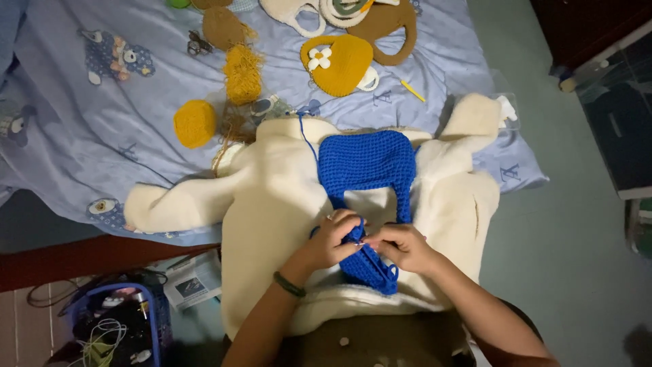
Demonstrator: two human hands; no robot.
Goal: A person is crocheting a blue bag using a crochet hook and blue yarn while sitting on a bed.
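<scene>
Both hands meet on the lower strap of a blue crocheted bag (367, 165), which lies flat on a cream fleece jacket (272, 204) spread over the person's lap; the jacket serves as landmark. Left hand (332, 239) is closed on the blue strap, thumb and fingers pinching the worked edge; right hand (402, 246) is pinched shut just beside it, seemingly on a hook, too small to tell. A blue strand (305, 136) runs from the bag up past the jacket's collar. Beyond the jacket lie a yellow yarn ball (195, 123), a yellow bag with a white flower (337, 63) and a yellow hook (412, 90). To do this well, judged from here: keep the strap taut between the pinches, stitches even, and the strand free of snags on the fleece.
</scene>
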